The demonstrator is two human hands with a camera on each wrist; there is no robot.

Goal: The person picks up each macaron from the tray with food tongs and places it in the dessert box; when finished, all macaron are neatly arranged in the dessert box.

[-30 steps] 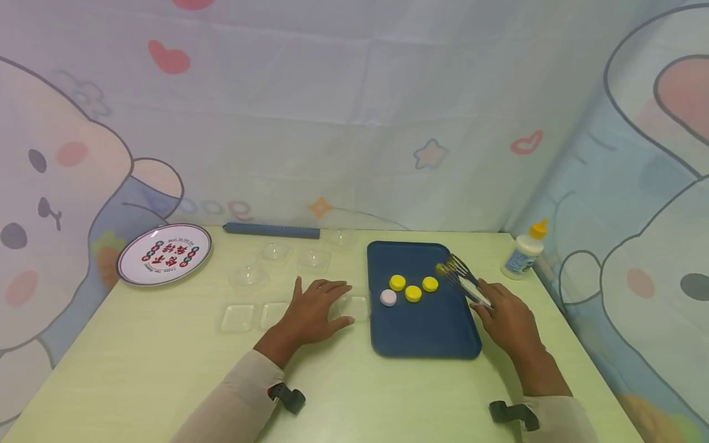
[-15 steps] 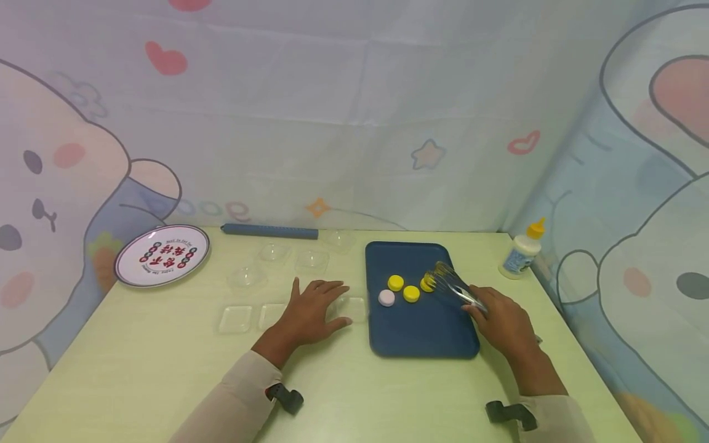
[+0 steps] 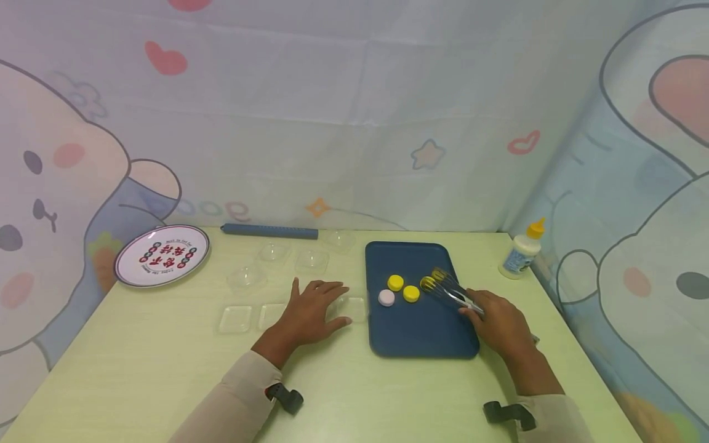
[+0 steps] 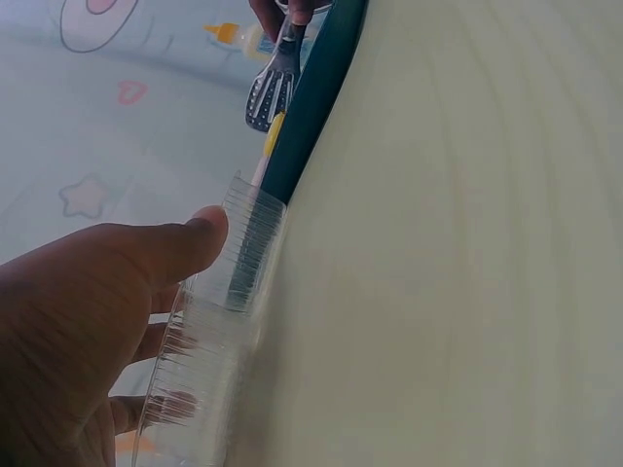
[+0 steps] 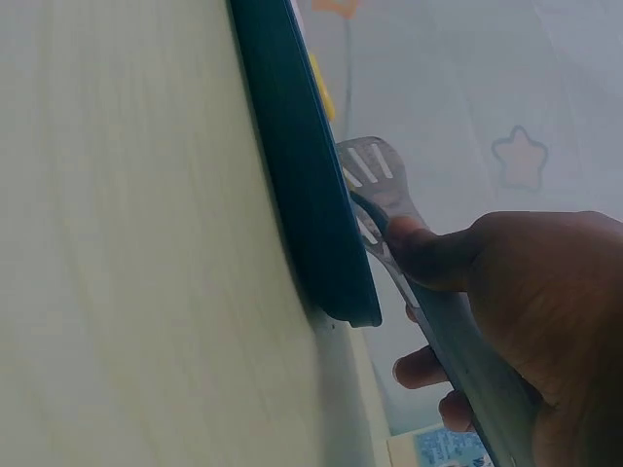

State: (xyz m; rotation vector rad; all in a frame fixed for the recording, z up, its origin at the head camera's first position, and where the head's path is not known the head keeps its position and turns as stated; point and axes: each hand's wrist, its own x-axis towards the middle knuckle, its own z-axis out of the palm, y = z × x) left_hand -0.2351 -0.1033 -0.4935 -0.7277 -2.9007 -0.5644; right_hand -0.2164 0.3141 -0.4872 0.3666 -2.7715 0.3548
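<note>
My right hand (image 3: pixel 501 323) grips metal tongs (image 5: pixel 443 326) with slotted heads, angled down over the right side of a dark blue tray (image 3: pixel 423 335). The tong heads are around a yellow round piece (image 3: pixel 426 283); whether they lift it cannot be told. Beside it in the tray lie two more yellow round pieces (image 3: pixel 412 294) and a pale pink one (image 3: pixel 386 298). My left hand (image 3: pixel 310 312) rests with spread fingers on clear square plastic bases (image 3: pixel 352 309) left of the tray. Its thumb lies at the ridged clear plastic (image 4: pixel 258 233) in the left wrist view.
Behind the left hand stand several clear domed lids (image 3: pixel 312 261). A blue-grey stick (image 3: pixel 269 231) lies along the back edge. A white plate (image 3: pixel 162 255) with red lettering is at the back left, a glue-like bottle (image 3: pixel 520 255) with a yellow nozzle at the back right.
The tongs have moved left and down onto the right-hand yellow piece, and their heads have drawn closer together around it. My left hand has stayed in place.
</note>
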